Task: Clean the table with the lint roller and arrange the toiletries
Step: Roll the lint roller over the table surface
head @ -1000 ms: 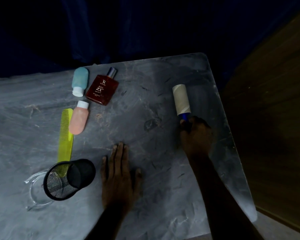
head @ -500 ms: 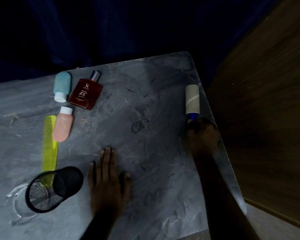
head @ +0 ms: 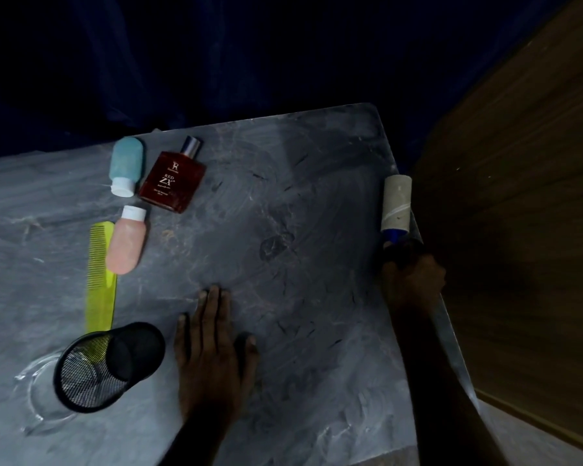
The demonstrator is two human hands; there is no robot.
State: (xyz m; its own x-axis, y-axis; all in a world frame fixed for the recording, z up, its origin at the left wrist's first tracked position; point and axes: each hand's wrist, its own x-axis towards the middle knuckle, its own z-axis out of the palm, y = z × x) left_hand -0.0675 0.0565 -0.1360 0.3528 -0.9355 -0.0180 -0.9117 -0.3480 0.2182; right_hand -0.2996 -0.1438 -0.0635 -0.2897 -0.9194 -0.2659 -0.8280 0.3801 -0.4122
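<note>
right hand is gripping the roller at the table's right edge; left hand is lying flat, empty, mid-table.

- The left hand lay flat, palm down, at the lower centre of the frame, fingers straight, close together and pointing up the frame, thumb spread out to the right.
- Its forearm ran down to the bottom edge.
- The right hand sat at centre right, curled into a closed fist, knuckles up.
- Its forearm stretched to the lower right corner.
</note>
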